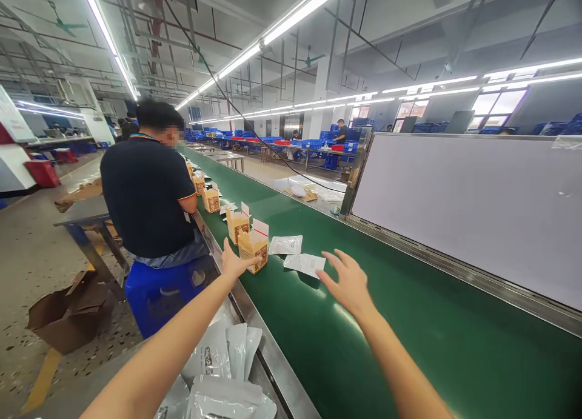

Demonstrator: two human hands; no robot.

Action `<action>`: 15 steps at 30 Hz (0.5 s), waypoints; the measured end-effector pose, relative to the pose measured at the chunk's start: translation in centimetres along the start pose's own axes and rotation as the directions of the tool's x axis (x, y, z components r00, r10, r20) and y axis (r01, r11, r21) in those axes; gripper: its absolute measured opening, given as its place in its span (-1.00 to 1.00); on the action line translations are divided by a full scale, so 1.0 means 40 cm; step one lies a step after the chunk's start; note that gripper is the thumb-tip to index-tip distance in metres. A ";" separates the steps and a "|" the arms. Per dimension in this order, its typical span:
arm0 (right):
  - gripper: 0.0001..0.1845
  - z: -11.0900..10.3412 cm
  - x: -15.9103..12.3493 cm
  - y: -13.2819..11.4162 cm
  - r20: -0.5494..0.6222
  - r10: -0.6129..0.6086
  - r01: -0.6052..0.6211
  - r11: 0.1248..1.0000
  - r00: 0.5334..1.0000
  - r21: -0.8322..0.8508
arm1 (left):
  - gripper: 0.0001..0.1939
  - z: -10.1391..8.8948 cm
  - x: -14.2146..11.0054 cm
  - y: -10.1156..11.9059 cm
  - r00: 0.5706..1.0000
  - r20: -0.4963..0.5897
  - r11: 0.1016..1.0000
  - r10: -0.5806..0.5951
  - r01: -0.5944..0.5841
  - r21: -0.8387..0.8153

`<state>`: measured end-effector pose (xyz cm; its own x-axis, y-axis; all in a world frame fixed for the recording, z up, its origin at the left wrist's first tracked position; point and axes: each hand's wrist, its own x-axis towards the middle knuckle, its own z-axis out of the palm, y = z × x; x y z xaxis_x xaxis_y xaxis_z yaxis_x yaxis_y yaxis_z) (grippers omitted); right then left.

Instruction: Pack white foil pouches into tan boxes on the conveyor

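Note:
My left hand (pixel 234 262) reaches to the nearest open carton (pixel 253 249), a small orange-brown box with its lid flap up. The thumb lies across the box's front; the fingers are spread, and I cannot tell whether they touch it. Just behind stands a second open carton (pixel 237 223). My right hand (pixel 346 279) is open above the green belt, its fingertips at the edge of a silvery pouch (pixel 305 264). Another flat pouch (pixel 285 245) lies beside that one, right of the cartons. What the cartons hold is hidden.
More cartons (pixel 211 199) and pouches line the conveyor belt (pixel 364 346) farther on. A heap of pouches (pixel 222 370) lies below my left arm. A person (pixel 148 182) sits on a blue stool (pixel 163 291) at left. A white panel (pixel 464 207) edges the belt's right side.

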<state>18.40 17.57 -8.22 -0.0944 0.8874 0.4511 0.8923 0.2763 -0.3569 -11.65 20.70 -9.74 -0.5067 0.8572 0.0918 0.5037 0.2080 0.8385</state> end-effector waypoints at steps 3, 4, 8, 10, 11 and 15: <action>-0.41 0.119 0.082 -0.022 0.080 0.211 -0.209 0.977 0.974 -0.025 | 0.35 0.054 0.014 -0.018 0.998 -0.010 0.994 -0.056 0.055 -0.096; -0.38 0.155 0.097 -0.027 0.096 0.271 -0.269 0.963 0.958 -0.032 | 0.33 0.069 0.018 -0.023 0.998 -0.010 0.991 -0.057 0.055 -0.123; -0.50 0.248 0.096 -0.029 0.150 0.326 -0.327 0.945 0.934 -0.017 | 0.00 0.110 0.019 -0.031 0.999 0.014 0.977 -0.050 0.052 -0.206; -0.59 0.256 0.080 -0.017 0.162 0.286 -0.294 0.955 0.944 0.027 | -0.21 0.116 0.009 -0.030 0.999 0.032 0.973 -0.044 0.050 -0.226; -0.63 0.250 0.071 -0.007 0.164 0.271 -0.283 0.958 0.949 0.055 | -0.27 0.113 0.000 -0.027 0.999 0.039 0.973 -0.027 0.036 -0.230; -0.72 0.150 0.028 0.039 0.085 0.306 -0.317 0.931 0.948 0.181 | -0.33 0.060 -0.060 0.007 0.983 0.079 0.960 0.163 -0.140 -0.241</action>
<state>17.05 21.20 -13.20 0.1467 0.9573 0.2492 0.7806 0.0427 -0.6236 -8.62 19.83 -11.00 -0.3608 0.9142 0.1848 0.3860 -0.0340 0.9219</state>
